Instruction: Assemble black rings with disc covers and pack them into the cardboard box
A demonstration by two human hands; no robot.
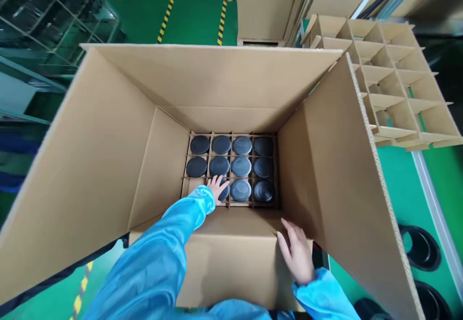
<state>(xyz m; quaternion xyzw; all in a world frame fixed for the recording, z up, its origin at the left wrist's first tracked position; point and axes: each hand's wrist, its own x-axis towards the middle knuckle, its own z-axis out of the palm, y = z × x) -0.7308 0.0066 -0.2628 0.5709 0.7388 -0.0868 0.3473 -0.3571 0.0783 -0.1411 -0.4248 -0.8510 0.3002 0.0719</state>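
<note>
A deep open cardboard box (pixel 220 76) stands before me, with a cardboard divider grid (pixel 230 165) at its bottom. Dark, round-topped pieces (pixel 241 166) fill most of the grid's cells; what they are exactly I cannot tell. The front-left cell (pixel 193 184) shows bare cardboard. My left hand (pixel 217 188) reaches down inside with its fingers spread, lying over the round piece (pixel 224 192) in the front row, second from the left, and partly hiding it. My right hand (pixel 297 253) is over the near flap (pixel 231 262), fingers apart and holding nothing.
Another assembled cardboard divider (pixel 390 78) lies to the right of the box. Black cylindrical containers (pixel 421 247) stand at the lower right. A wire cage (pixel 54 20) is at the upper left. Cartons (pixel 265 8) stand beyond, near yellow-black floor tape (pixel 221 20).
</note>
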